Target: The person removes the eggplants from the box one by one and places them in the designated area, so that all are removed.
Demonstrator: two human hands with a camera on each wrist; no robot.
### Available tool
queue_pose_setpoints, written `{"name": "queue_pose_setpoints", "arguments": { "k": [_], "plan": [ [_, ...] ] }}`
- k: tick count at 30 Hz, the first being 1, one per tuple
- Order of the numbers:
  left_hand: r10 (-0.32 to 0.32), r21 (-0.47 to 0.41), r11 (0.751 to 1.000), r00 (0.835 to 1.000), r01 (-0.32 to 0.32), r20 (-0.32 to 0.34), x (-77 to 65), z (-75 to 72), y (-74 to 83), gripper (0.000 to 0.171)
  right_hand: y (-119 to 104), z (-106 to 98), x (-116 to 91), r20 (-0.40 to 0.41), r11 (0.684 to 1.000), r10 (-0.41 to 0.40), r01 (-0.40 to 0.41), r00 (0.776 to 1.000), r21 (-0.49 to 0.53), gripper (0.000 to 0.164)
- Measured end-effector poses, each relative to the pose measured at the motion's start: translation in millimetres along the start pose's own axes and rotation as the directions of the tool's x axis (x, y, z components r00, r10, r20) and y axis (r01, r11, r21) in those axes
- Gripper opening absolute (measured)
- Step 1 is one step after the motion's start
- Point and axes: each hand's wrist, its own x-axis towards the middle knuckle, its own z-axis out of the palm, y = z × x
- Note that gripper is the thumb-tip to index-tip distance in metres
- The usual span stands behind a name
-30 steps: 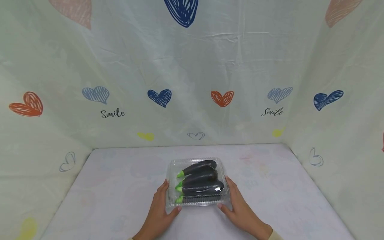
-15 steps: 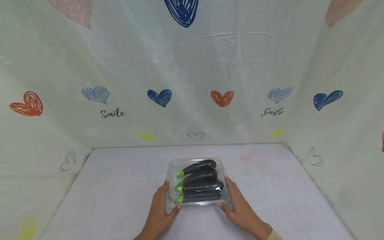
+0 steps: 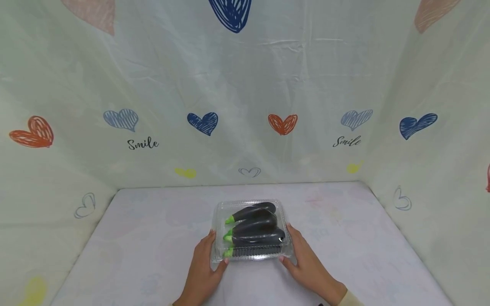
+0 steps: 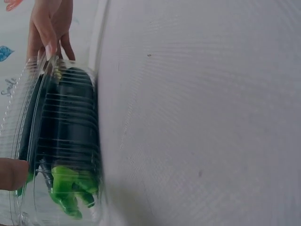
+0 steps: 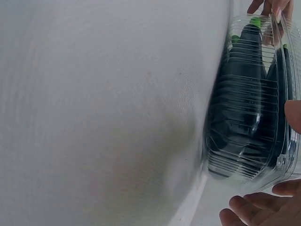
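Observation:
A clear plastic clamshell container (image 3: pixel 221 212) with a ribbed, closed lid lies near the middle of the table. Inside it are several dark purple eggplants (image 3: pixel 254 223), their green stem ends pointing left. My left hand (image 3: pixel 203 263) holds the container's left side, thumb by the front corner; the left wrist view shows that thumb (image 4: pixel 13 174) against the rim. On the opposite side my right hand (image 3: pixel 310 265) holds the container, its thumb (image 5: pixel 294 115) at the front rim and its fingers (image 5: pixel 258 207) around the end. The far fingers of both hands are partly hidden in the head view.
A pale cloth covers the table (image 3: pixel 153 238), which ends at a back edge behind the container. White curtains (image 3: pixel 245 85) printed with hearts and the word Smile hang behind and on both sides.
Both hands and the container keep nearly the same place, while the head view shifts very slightly. The bright reflection on the lid at the right front has shrunk.

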Motion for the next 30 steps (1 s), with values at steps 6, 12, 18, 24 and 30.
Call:
{"name": "queue_pose_setpoints", "arguments": {
  "k": [6,12,18,24,30],
  "plan": [
    [0.003,0.063,0.998,1.0,-0.002,-0.026,1.5,0.2,2.0,0.066,-0.2,-1.5,3.1,-0.031,0.999,-0.03,0.029,0.999,-0.019,0.085],
    [-0.049,0.073,0.996,0.999,0.049,-0.01,2.4,0.7,3.9,0.064,-0.1,-1.4,4.6,0.0,1.0,0.009,-0.009,1.0,-0.018,0.085],
    [-0.089,0.059,0.994,0.996,0.088,0.011,3.7,-1.0,6.9,0.063,-0.5,-1.9,4.9,0.014,1.0,0.029,-0.029,0.999,-0.006,0.086],
    [-0.091,0.057,0.994,0.996,0.091,-0.004,4.0,-1.6,7.3,0.061,-0.5,-1.8,5.1,0.007,1.0,0.029,-0.029,1.0,-0.011,0.087],
    [-0.077,0.063,0.995,0.997,0.079,-0.02,3.7,-1.7,7.7,0.057,0.2,-1.7,4.4,0.026,0.998,0.06,-0.06,0.998,0.003,0.09]
  ]
}}
